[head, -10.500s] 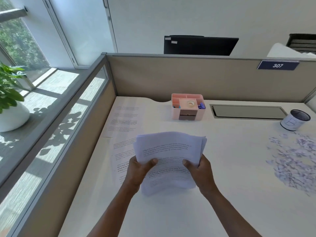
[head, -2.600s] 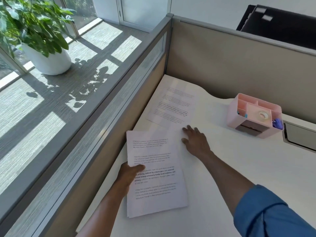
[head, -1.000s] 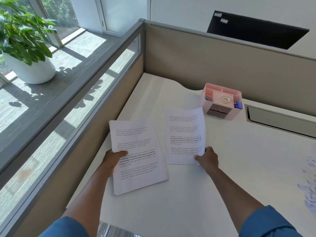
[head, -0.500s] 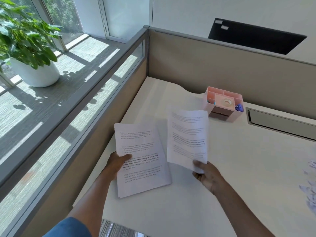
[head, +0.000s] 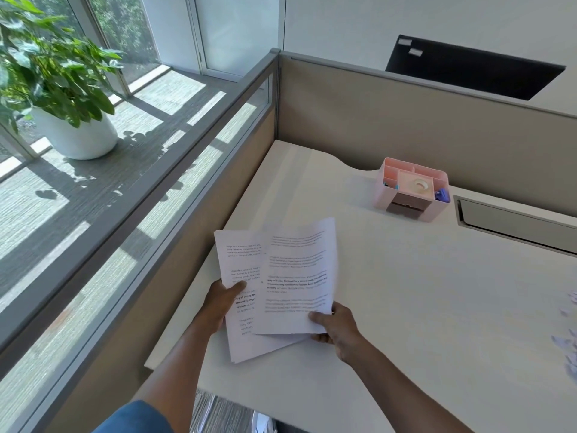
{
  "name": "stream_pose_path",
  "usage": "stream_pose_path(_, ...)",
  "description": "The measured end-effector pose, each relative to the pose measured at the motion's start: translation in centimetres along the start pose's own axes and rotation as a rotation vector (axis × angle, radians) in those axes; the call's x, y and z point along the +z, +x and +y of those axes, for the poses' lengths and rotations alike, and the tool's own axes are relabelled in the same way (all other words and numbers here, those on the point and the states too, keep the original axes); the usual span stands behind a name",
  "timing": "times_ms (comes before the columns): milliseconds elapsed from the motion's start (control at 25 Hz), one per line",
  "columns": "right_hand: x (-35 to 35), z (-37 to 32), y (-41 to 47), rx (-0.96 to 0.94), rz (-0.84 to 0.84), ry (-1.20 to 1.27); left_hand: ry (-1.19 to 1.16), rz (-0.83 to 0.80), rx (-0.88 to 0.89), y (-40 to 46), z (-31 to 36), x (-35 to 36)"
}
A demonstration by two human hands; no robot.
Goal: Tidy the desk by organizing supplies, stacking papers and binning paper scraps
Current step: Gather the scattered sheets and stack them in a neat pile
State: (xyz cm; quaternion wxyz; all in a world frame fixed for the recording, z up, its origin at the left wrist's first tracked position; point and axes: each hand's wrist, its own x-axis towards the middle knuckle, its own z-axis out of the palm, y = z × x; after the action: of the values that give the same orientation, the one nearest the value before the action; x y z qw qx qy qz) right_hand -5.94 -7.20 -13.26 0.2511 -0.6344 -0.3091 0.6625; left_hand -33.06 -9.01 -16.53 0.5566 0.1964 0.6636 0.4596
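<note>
lower centre of the frame: left hand (head: 223, 303) grips the paper stack (head: 239, 310) at its left edge, thumb curled on top. right hand (head: 335, 326) pinches 1 loose sheet (head: 298, 276) by its lower right corner, overlapping the stack's right half. both long axes running up the frame, the sheet's tilted slightly clockwise against the stack's. likely next: sliding the sheet left to square up. pink organizer (head: 412, 189) upper right on the desk (head: 406, 307); paper scraps (head: 569, 348) at the right edge, nearer the right hand.

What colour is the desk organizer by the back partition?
Pale pink, with a darker brownish drawer front; the desk organizer shows clearly in the head view.
</note>
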Motion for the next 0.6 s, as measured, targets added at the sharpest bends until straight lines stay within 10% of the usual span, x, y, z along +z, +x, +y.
stream_pose_path(320,2.7,0.7,-1.5,-0.069,-0.120,-0.231,-0.052,-0.062,0.030,-0.9,-0.4,0.3)
stream_pose_path(600,-1.2,0.9,-3.1,-0.265,0.151,-0.371,-0.053,-0.135,0.104,-3.3,0.5,2.5)
